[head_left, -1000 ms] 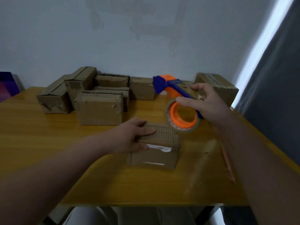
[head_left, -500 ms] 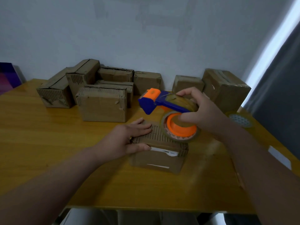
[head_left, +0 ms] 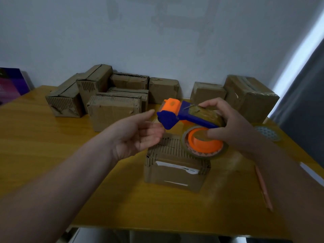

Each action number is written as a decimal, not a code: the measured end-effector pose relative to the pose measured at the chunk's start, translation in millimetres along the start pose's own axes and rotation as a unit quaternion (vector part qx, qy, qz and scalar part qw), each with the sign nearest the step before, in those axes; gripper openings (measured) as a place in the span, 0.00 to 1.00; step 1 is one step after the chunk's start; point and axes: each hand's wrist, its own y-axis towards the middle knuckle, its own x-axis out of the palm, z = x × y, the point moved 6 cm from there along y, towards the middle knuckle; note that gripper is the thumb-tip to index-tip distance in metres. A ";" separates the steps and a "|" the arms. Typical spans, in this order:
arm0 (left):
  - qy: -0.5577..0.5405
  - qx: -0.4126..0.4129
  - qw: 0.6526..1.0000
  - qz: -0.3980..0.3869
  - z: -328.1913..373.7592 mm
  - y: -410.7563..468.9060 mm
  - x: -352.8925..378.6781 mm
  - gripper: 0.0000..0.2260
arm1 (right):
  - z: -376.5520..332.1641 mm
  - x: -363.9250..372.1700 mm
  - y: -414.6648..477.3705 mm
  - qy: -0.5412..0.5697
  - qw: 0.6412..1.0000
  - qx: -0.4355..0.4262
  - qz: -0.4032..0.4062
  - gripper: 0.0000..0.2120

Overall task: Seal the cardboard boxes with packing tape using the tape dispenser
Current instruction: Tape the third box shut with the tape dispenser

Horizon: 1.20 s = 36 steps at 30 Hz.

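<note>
Yellow table point(head_left: 35, 146) bears nine cardboard boxes point(head_left: 175, 178), one tape dispenser point(head_left: 185, 117)

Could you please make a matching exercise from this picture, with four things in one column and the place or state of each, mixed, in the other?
Things
1. tape dispenser
2. left hand
3. pencil
4. spare tape roll

Place or state
A. open, holding nothing, above the near box
B. flat on the table, in front of the largest box
C. gripped by the right hand
D. on the table, right of the near box

Pairs: 1-C, 2-A, 3-D, 4-B
</note>
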 end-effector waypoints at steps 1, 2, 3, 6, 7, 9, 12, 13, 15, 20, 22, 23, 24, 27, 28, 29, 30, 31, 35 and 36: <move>-0.002 0.009 1.000 0.008 1.5 -0.2 2.0 0.12 | -0.7 0.1 0.0 -0.007 1.000 -0.003 -0.002 0.29; -0.002 0.019 1.000 0.019 2.2 -0.5 2.7 0.08 | -2.5 0.6 -0.4 -0.015 1.000 -0.006 -0.003 0.29; 0.006 0.030 0.999 0.030 2.8 -0.4 2.0 0.06 | -3.7 1.0 0.0 -0.028 1.000 -0.009 -0.005 0.29; 0.075 0.066 0.993 0.055 4.0 0.0 -6.5 0.06 | -11.5 1.8 2.0 -0.086 0.996 -0.016 -0.025 0.28; 0.102 0.077 0.990 0.064 3.7 0.1 -9.8 0.06 | -14.5 1.3 3.0 -0.112 0.993 -0.017 -0.038 0.27; 0.136 0.090 0.984 0.076 2.2 -1.9 -13.3 0.07 | -20.2 0.5 5.4 -0.152 0.986 -0.009 -0.066 0.27; 0.142 0.103 0.979 0.099 2.1 -4.7 -18.6 0.07 | -25.9 -4.5 5.1 -0.183 0.979 0.000 -0.095 0.28; 0.135 0.108 0.978 0.118 3.2 -5.9 -24.8 0.06 | -26.2 -8.8 4.0 -0.196 0.976 -0.002 -0.099 0.28; 0.120 0.116 0.973 0.158 5.2 -8.7 -39.4 0.06 | -25.1 -22.0 0.4 -0.207 0.974 0.002 -0.090 0.27; 0.128 0.131 0.968 0.170 -4.8 -6.5 -44.1 0.06 | -17.5 -32.2 -2.2 -0.235 0.968 0.012 -0.093 0.28; 0.135 0.140 0.963 0.185 -9.7 -3.7 -44.4 0.07 | -15.9 -29.1 -1.0 -0.237 0.967 0.005 -0.094 0.27; 0.133 0.144 0.961 0.194 -12.4 -2.3 -45.9 0.08 | -15.3 -27.5 -0.7 -0.237 0.967 0.001 -0.095 0.26; 0.130 0.147 0.960 0.201 -15.1 -0.9 -47.4 0.09 | -14.8 -26.1 -0.7 -0.239 0.966 -0.001 -0.098 0.26; 0.126 0.150 0.955 0.222 -24.7 2.3 -50.5 0.11 | -15.9 -22.4 0.6 -0.263 0.959 -0.011 -0.103 0.25; 0.127 0.151 0.953 0.231 -27.4 3.1 -52.0 0.11 | -16.2 -21.3 1.4 -0.275 0.956 -0.011 -0.103 0.26; 0.130 0.152 0.950 0.239 -29.3 4.0 -53.6 0.11 | -16.2 -20.5 2.9 -0.286 0.953 -0.010 -0.104 0.26; 0.135 0.152 0.948 0.246 -31.4 4.9 -55.1 0.10 | -16.0 -19.6 4.0 -0.296 0.949 -0.009 -0.104 0.26; 0.139 0.151 0.946 0.251 -33.6 5.7 -56.6 0.10 | -15.6 -19.0 5.6 -0.305 0.947 -0.010 -0.104 0.26; 0.161 0.140 0.944 0.253 -47.2 12.4 -56.6 0.12 | -12.7 -18.6 8.8 -0.312 0.945 -0.009 -0.094 0.26; 0.176 0.135 0.942 0.250 -50.7 14.8 -55.0 0.12 | -11.9 -18.6 8.8 -0.308 0.947 -0.009 -0.092 0.26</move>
